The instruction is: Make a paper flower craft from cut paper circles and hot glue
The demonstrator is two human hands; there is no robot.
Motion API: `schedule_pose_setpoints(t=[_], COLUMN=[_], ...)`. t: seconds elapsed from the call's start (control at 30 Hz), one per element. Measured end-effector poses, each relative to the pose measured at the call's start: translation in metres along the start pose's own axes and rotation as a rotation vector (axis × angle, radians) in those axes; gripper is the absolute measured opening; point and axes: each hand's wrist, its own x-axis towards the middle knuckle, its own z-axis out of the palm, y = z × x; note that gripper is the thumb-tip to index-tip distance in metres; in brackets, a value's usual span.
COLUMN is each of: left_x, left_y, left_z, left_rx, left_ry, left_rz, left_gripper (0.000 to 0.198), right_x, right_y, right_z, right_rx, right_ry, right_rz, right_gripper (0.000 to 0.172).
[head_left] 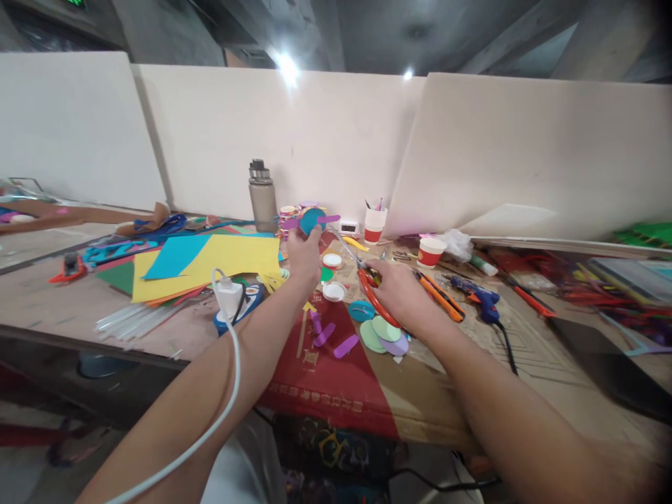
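Near the middle of the table, my left hand pinches a blue paper disc with purple strips sticking out on both sides. My right hand is wrapped round scissors with red-orange handles, and their blades point up and left towards the disc. Below the hands lie loose purple paper strips, a blue disc with a slit-like mark and several pale green and lilac paper discs. Two small white lids rest between my arms.
To the left are coloured paper sheets, clear glue sticks and a white charger with cable. A grey bottle and red-white paper cups stand behind. An orange cutter and blue glue gun lie right.
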Motion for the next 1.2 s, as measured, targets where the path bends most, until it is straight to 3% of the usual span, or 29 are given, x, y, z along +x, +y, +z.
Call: schedule_pose_setpoints(t=[0.1, 0.4, 0.63, 1.2], left_x=[-0.002, -0.003, 0.001, -0.006], left_y=[-0.001, -0.004, -0.012, -0.007], left_z=[0.002, 0.003, 0.001, 0.000], left_rx=[0.014, 0.052, 0.075, 0.182], left_ry=[0.026, -0.032, -0.028, -0.013], left_rz=[0.091, 0.177, 0.199, 0.212], left_gripper=[0.018, 0.013, 0.015, 0.019], right_x=[0.000, 0.000, 0.001, 0.000], right_y=[0.000, 0.000, 0.000, -0.004], right_z=[-0.001, 0.000, 0.001, -0.002], right_rx=[-0.002, -0.066, -0.081, -0.099], right_ry=[-0.013, -0.006, -0.008, -0.041], right_rz=[-0.007, 0.011, 0.011, 0.034], right_gripper=[0.035, 0.033, 0.034, 0.030])
